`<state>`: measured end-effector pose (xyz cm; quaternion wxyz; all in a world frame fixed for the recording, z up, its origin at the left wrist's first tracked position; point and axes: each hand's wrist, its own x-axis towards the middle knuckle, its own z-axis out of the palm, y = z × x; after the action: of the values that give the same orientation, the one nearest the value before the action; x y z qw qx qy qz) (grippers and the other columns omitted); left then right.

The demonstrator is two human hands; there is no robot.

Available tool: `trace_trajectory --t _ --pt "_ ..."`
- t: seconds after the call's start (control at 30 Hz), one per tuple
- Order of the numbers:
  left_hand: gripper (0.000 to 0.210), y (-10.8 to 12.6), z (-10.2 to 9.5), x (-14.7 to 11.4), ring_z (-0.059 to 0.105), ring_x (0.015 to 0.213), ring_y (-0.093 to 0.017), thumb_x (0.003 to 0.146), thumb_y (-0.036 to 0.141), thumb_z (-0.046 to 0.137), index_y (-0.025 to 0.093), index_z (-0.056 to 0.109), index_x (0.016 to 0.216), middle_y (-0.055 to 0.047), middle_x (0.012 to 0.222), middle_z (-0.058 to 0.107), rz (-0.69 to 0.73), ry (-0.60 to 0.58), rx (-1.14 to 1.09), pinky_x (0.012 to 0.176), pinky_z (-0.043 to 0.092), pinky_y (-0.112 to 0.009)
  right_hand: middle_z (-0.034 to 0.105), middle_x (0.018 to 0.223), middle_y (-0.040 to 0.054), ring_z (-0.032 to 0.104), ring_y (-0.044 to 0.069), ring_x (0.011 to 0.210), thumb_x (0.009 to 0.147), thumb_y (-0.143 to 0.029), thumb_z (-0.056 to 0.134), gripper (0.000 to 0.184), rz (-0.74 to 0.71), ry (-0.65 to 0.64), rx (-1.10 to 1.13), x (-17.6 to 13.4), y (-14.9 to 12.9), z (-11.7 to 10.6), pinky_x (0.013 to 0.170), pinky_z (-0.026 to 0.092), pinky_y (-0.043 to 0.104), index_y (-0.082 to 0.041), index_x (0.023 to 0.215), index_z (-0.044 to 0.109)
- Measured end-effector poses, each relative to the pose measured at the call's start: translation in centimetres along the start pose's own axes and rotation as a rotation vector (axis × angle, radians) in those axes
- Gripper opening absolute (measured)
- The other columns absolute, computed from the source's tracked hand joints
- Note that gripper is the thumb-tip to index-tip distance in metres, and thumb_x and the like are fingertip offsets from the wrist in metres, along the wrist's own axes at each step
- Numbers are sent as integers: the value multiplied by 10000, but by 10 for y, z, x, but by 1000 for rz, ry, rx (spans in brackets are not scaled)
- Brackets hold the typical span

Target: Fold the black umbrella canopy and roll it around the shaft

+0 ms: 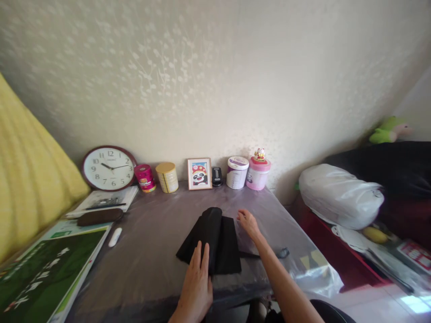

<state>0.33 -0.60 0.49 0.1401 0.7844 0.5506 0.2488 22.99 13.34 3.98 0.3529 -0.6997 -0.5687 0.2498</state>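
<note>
A piece of black folded fabric (226, 246) lies on the table near its front edge, with one raised fold running up its middle. My left hand (198, 273) rests on the lower left of that fabric, fingers stretched out and lying flat. Just right of the fabric's upper corner is my right hand (248, 222), apart from it, its fingers curled in and nothing visible in them. A thin dark strip extends from the fabric under my right forearm. Past the forearm lies a small grey-blue bunched item (283, 253); whether it joins the strip is hidden.
Along the wall stand a clock (109, 168), a pink can (145, 178), a yellow-lidded can (167, 178), a framed panda picture (199, 174) and two tubs (237, 173). Left are a green book (43, 273), a brown case (100, 217) and a white oval object (115, 237).
</note>
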Motion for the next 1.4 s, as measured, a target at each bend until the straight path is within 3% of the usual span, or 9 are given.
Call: trace_trajectory --t 0.13,0.27,0.5,0.8,1.03,1.17,1.23,1.4 --pt "794 1 -3 -1 170 1372 -269 721 47 346 230 23 1424 -96 1519 36 16 21 -21 1072 302 -461 671 830 52 656 138 721 834 -200 411 219 143 -163 102 -21 9 -11 584 504 212 -166 884 622" --pt "793 0 -3 -2 167 1371 -276 736 48 345 253 2 1421 -85 1520 -9 22 34 -23 1071 303 -461 650 797 46 640 121 664 835 -232 437 191 228 -272 209 -42 6 -7 505 496 184 -156 804 609" --pt "810 -1 -4 -2 165 1373 -266 753 43 363 290 -35 1414 -84 1516 14 32 27 -28 1074 303 -457 598 713 12 565 86 595 827 -268 471 185 260 -249 300 -60 -5 3 487 484 163 -155 865 612" --pt "781 -1 -9 -2 182 1369 -258 775 64 374 287 -11 1416 -83 1513 42 25 13 -14 1081 292 -435 572 662 -8 534 107 534 806 -353 520 254 159 -260 333 -64 -25 14 398 440 177 -173 967 600" --pt "758 -2 -8 -1 220 1357 -264 782 78 389 263 23 1419 -103 1503 83 26 18 -6 1066 321 -427 573 600 -10 549 111 551 865 -408 398 341 -19 -337 306 -63 -30 16 475 473 197 -177 805 641" --pt "731 -1 -9 0 221 1356 -272 789 84 382 225 43 1420 -136 1496 87 26 5 3 1066 316 -437 678 794 9 617 145 765 817 -237 459 227 -171 -310 253 -63 -28 16 735 496 258 -195 845 680" --pt "728 -2 -9 0 217 1358 -272 788 85 381 223 47 1420 -135 1498 82 24 4 -3 1062 322 -434 697 914 16 616 160 886 761 -128 461 278 -274 -276 189 -63 -27 15 850 453 271 -202 893 693" --pt "756 -1 -8 0 223 1356 -271 764 70 401 238 60 1417 -122 1503 92 11 7 -12 1064 318 -445 708 861 13 627 173 851 713 -79 422 350 -313 -273 139 -67 -25 16 792 469 271 -193 879 708"
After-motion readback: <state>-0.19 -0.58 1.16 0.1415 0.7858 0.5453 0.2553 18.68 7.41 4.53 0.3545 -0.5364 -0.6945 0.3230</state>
